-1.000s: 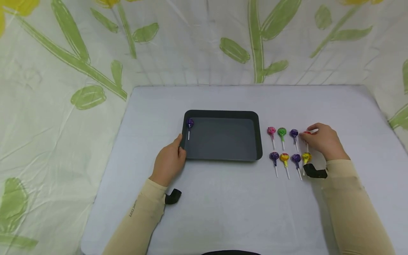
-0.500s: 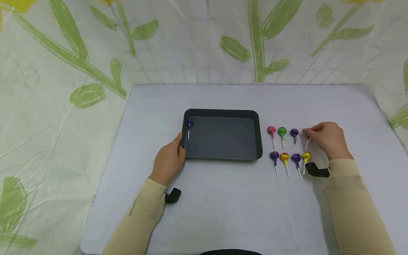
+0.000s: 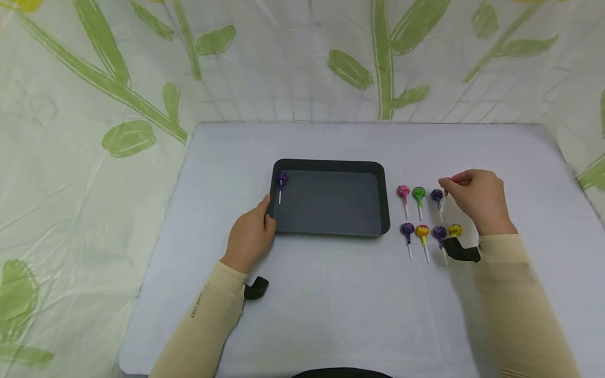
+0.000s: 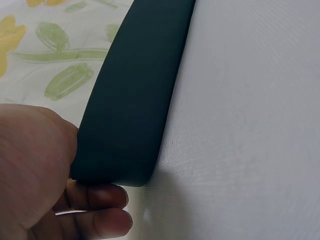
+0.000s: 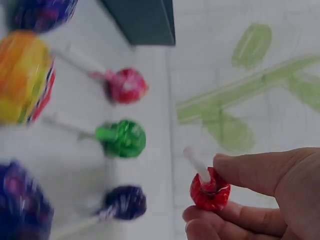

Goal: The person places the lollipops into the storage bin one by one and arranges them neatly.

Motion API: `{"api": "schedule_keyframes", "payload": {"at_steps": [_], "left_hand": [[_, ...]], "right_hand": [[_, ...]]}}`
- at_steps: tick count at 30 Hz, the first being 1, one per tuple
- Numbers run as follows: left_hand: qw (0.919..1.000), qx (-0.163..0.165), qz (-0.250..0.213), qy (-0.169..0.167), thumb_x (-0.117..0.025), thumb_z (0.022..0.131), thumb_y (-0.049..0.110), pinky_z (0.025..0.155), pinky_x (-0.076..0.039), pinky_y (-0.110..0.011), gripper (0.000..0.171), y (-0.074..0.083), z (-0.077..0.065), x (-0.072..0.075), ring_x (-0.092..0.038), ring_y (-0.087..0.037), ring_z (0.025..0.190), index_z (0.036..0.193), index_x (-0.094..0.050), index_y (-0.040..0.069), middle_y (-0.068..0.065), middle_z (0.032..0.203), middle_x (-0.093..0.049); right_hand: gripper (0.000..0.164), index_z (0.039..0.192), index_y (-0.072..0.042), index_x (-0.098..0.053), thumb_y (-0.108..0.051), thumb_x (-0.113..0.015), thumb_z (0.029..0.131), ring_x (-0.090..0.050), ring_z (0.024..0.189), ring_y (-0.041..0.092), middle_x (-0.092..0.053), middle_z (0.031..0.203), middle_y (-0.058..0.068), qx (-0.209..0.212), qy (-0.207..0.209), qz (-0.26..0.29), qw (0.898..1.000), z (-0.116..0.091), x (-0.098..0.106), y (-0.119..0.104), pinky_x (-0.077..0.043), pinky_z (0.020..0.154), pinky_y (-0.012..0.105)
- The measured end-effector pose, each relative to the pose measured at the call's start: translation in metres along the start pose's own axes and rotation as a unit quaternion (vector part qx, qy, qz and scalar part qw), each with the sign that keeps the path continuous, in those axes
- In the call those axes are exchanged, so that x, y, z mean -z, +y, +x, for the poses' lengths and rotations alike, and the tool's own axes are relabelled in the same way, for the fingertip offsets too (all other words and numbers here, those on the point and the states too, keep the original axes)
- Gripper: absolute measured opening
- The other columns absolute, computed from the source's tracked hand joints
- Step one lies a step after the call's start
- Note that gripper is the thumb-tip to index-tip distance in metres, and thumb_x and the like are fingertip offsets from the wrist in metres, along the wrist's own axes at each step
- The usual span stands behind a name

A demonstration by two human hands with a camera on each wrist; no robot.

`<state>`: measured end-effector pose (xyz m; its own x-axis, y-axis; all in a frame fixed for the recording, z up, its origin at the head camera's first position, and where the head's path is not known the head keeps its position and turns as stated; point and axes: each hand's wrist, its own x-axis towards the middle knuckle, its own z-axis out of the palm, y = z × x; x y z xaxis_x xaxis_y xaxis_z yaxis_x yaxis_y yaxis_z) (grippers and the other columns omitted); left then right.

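Note:
A red-wrapped lollipop is pinched between the thumb and fingers of my right hand, lifted off the table with its white stick free. Just left of that hand lie a dark purple lollipop, a green one and a pink one. My left hand grips the left side of a dark grey baking tray, at its near corner. In the left wrist view, fingertips show below the tray's wall. Inside the tray, at the far left, is one purple lollipop.
A nearer row holds a purple lollipop, an orange-yellow one, another purple one and a yellow one, partly behind the black wrist mount. The white table ends at a flower-printed cloth.
My right hand has raised the red lollipop from the right end of the far row and moved it slightly left. The left hand stays on the tray.

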<state>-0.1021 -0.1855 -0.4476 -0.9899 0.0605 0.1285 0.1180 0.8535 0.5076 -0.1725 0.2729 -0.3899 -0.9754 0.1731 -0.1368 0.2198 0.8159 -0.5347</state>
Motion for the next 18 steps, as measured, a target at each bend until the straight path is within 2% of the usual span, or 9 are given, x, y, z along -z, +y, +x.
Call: {"api": "schedule_keyframes", "payload": {"at_steps": [7,12,18], "left_hand": [[1.0000,0.002,-0.004,-0.005,-0.054,0.098,0.005,0.051,-0.032,-0.034,0.054,0.003,0.000,0.002,-0.033,-0.016,0.054,0.151,-0.052,-0.005,-0.007,0.061,-0.052],[1.0000,0.003,-0.006,-0.005,-0.054,0.098,0.005,0.050,-0.030,-0.033,0.054,0.001,0.001,0.001,-0.032,-0.015,0.054,0.151,-0.053,-0.004,-0.005,0.060,-0.049],[1.0000,0.000,-0.003,0.000,-0.055,0.097,0.005,0.050,-0.030,-0.034,0.054,0.000,0.001,0.001,-0.032,-0.015,0.054,0.151,-0.053,-0.004,-0.006,0.060,-0.049]], "right_hand": [[0.056,0.110,0.007,-0.076,-0.047,-0.068,0.099,-0.065,0.088,0.035,-0.074,0.106,0.027,0.040,0.000,0.009,0.999,-0.003,-0.013,-0.031,-0.048,0.062,0.034],[0.053,0.110,0.002,-0.077,-0.048,-0.068,0.098,-0.067,0.088,0.034,-0.075,0.107,0.024,0.061,-0.014,-0.009,0.998,-0.003,-0.023,-0.054,-0.048,0.063,0.036],[0.046,0.108,-0.002,-0.078,-0.046,-0.068,0.099,-0.067,0.081,0.030,-0.078,0.098,0.016,0.089,-0.028,-0.004,0.996,-0.009,-0.039,-0.083,-0.047,0.062,0.037]]}}
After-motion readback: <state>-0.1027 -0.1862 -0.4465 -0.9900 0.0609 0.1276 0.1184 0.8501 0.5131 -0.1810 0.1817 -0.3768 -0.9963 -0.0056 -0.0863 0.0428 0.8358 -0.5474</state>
